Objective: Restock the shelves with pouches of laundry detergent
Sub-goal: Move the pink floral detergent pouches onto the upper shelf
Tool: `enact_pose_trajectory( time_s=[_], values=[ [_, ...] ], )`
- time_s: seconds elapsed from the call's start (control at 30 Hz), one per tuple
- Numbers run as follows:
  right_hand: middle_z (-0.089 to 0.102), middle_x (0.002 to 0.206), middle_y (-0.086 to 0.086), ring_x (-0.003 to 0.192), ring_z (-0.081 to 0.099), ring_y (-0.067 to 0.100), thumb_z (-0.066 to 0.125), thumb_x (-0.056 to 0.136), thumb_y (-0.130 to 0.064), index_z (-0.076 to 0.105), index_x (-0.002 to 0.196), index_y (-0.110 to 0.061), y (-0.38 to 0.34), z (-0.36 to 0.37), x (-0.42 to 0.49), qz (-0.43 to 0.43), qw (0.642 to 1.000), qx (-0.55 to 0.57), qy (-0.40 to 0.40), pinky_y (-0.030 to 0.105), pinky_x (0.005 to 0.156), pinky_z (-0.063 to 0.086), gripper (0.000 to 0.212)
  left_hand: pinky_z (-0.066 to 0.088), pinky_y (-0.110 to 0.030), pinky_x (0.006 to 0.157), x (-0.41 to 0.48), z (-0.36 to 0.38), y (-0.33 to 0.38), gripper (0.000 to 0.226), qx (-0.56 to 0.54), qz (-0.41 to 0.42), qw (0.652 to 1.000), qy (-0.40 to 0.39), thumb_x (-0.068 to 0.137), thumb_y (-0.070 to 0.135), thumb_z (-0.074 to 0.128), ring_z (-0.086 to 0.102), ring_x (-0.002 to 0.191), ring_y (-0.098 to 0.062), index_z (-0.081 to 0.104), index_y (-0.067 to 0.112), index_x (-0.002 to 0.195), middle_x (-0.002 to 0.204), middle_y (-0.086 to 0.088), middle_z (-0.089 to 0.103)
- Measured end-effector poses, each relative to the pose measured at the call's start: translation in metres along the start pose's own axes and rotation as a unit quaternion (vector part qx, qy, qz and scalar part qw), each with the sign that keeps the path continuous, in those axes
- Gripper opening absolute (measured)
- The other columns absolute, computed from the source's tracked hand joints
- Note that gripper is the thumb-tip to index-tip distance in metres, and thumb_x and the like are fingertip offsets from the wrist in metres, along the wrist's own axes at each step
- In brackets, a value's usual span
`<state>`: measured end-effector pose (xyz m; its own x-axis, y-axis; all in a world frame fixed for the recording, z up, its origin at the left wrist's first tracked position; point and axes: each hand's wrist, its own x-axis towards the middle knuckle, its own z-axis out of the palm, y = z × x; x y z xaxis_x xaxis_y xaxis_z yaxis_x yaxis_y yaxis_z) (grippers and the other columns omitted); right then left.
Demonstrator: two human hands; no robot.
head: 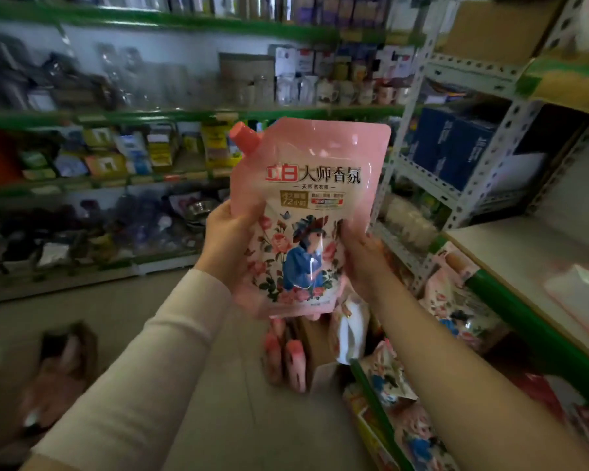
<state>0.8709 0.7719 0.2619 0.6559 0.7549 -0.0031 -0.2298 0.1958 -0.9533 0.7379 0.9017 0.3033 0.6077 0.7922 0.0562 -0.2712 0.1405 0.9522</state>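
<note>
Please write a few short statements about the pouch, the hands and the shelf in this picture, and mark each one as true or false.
1. The left hand and the right hand both hold the pink pouch. True.
2. The cap of the pouch is blue. False: it is coral red.
3. The pouch is held upside down. False: it is upright, with the cap at the top.
4. Other flowered pouches lie under the green-edged shelf on the right. True.
</note>
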Motion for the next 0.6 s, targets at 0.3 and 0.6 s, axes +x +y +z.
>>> enact_pose_trajectory(
  time_s=[0.3, 0.6],
  values=[
    [0.074, 0.092, 0.002, 0.090, 0.070, 0.019, 0.054, 0.093, -0.028, 0.067, 0.098, -0.017, 0.054, 0.048, 0.029, 0.028, 0.998, -0.040, 0.040, 0.040, 0.090, 0.053, 0.018, 0.056, -0.031, 0.066, 0.002, -0.074, -0.023, 0.012, 0.008, -0.005, 0.998, 0.064, 0.087, 0.018, 0.063, 0.072, 0.078, -0.018, 0.064, 0.012, 0.098, 0.084, -0.002, 0.074],
    [0.074, 0.075, -0.003, 0.072, 0.071, 0.012, 0.050, 0.095, -0.022, 0.063, 0.089, -0.013, 0.094, 0.059, 0.047, 0.112, 0.993, 0.005, -0.040, 0.028, 0.067, 0.057, 0.017, 0.057, -0.020, 0.065, -0.036, -0.118, -0.083, 0.036, 0.060, -0.075, 0.990, 0.100, 0.072, 0.046, 0.070, 0.070, 0.078, -0.005, 0.059, 0.023, 0.098, 0.079, 0.011, 0.074]
  ],
)
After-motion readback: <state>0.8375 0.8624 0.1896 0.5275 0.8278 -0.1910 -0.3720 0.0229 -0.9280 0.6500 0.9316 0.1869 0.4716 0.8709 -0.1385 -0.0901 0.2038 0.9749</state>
